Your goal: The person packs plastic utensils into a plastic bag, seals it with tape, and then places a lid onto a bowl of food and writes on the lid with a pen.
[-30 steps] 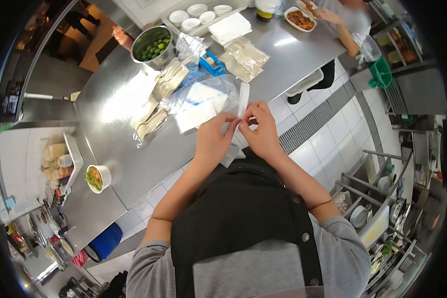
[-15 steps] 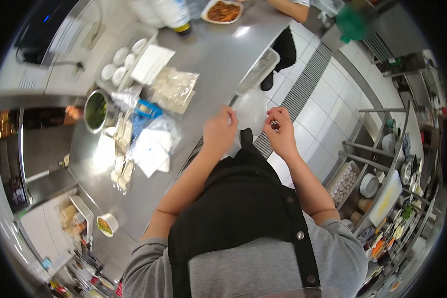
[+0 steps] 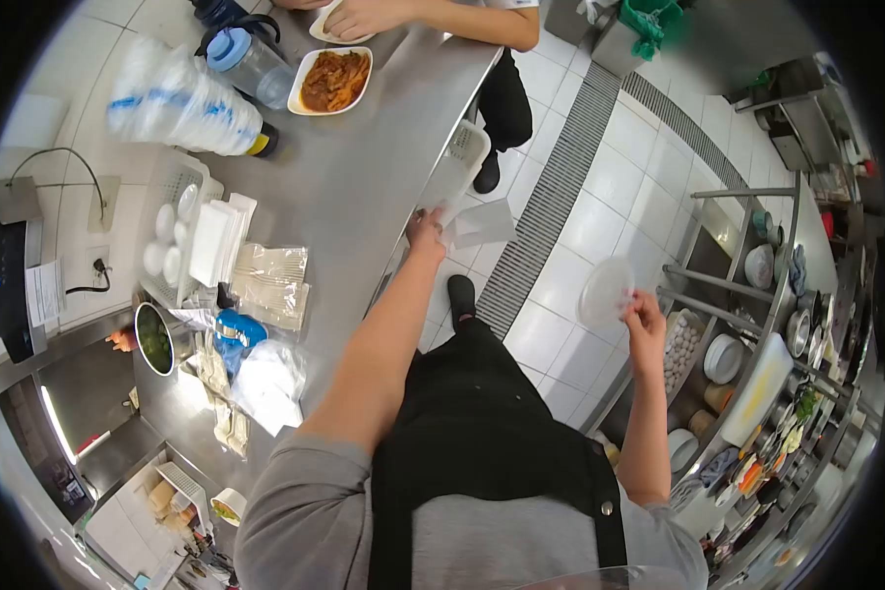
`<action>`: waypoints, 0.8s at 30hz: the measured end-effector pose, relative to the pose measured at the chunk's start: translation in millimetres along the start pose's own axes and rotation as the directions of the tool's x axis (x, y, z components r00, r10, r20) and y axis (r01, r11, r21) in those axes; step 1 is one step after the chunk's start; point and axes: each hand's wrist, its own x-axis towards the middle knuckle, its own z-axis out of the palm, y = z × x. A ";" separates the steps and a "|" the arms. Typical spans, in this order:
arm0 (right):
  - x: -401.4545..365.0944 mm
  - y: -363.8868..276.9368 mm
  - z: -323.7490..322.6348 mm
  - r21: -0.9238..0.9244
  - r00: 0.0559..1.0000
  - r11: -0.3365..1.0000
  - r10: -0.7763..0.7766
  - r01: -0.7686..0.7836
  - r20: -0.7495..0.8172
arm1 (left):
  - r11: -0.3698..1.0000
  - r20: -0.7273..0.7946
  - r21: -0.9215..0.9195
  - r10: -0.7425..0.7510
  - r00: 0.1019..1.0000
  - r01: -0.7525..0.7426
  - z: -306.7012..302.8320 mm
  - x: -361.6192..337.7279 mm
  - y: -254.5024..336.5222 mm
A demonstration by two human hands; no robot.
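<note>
Left hand (image 3: pixel 425 234): grip pinched on white paper sleeve (image 3: pixel 482 224), which juts out past the fingers beside the bench (image 3: pixel 364 177) edge. Right hand (image 3: pixel 647 315): grip closed on clear round lid (image 3: pixel 605 292), which stands just above the fingertips.

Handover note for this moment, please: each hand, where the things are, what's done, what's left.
Left hand pinches a white flat bag at the edge of the steel counter.
Right hand holds a clear round lid over the tiled floor, beside the wire shelves.
Done: bag and lid are apart, one in each hand.
Left: neither is set down yet.
Another person's hand rests by a food dish at the counter's far end.
</note>
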 end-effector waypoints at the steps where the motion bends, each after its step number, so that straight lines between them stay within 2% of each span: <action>1: -2.0 5.1 -1.4 0.005 0.999 1.000 0.030 -0.030 0.020 | 1.000 0.007 -0.002 0.021 1.000 -0.021 3.0 15.0 2.0; 3: -3.7 4.5 0.9 0.011 0.994 0.996 0.093 -0.093 0.058 | 0.996 0.016 -0.071 0.053 0.998 -0.052 19.9 21.4 11.2; 5: -2.4 -0.9 14.4 0.045 0.992 0.996 0.070 -0.075 0.108 | 0.998 0.037 -0.044 0.043 0.998 -0.041 29.9 19.0 17.8; 7: 1.4 -18.6 37.5 0.114 0.989 0.990 0.064 -0.079 0.136 | 0.997 0.068 0.080 -0.026 0.997 0.021 32.0 6.8 22.4; 8: 4.3 -35.1 51.1 0.183 0.981 0.980 0.041 -0.076 0.189 | 0.985 0.089 0.168 -0.053 0.995 0.037 0.6 68.0 -20.7; 9: 10.5 -50.3 64.1 0.254 0.970 0.965 0.009 -0.073 0.242 | 0.917 0.155 0.399 -0.062 0.986 -0.005 -3.0 39.5 -26.0; 11: 23.8 -65.6 87.7 0.389 0.920 0.915 -0.059 -0.105 0.387 | 0.638 0.294 0.749 -0.081 0.952 -0.177 -3.7 -43.4 3.5; 12: 32.5 -73.0 100.8 0.459 0.880 0.880 -0.115 -0.126 0.461 | 0.435 0.528 0.759 0.025 0.849 -0.485 -30.7 -50.6 -12.5; 13: 41.0 -80.2 113.9 0.467 0.846 0.872 -0.131 -0.150 0.516 | 0.180 0.722 0.657 0.128 0.680 -0.732 -58.4 -57.0 -29.3; 15: 51.9 -96.7 144.8 0.469 0.754 0.859 -0.165 -0.207 0.636 | 0.077 0.784 0.620 -0.021 0.620 -0.781 -99.1 -112.9 -21.5; 17: 53.6 -122.3 182.4 0.448 0.641 0.866 -0.216 -0.223 0.736 | 0.253 0.775 0.628 -0.118 0.621 -0.736 -119.4 -198.8 33.1; 18: 50.3 -136.2 203.7 0.435 0.574 0.870 -0.239 -0.232 0.783 | 0.432 0.762 0.623 -0.147 0.631 -0.652 -130.8 -229.4 57.5; 21: 18.2 -171.8 272.3 0.348 0.439 0.930 -0.265 -0.119 0.858 | 0.519 0.885 0.348 0.091 0.456 -0.781 -194.8 -296.8 127.6; 22: 14.0 -165.9 293.5 0.294 0.366 0.956 -0.265 -0.024 0.892 | 0.603 0.798 0.324 0.240 0.553 -0.729 -217.3 -324.3 141.8; 24: -36.5 -197.7 341.4 0.205 0.224 0.974 -0.222 0.097 0.949 | 0.737 0.530 0.200 0.473 0.704 -0.646 -266.1 -371.1 161.1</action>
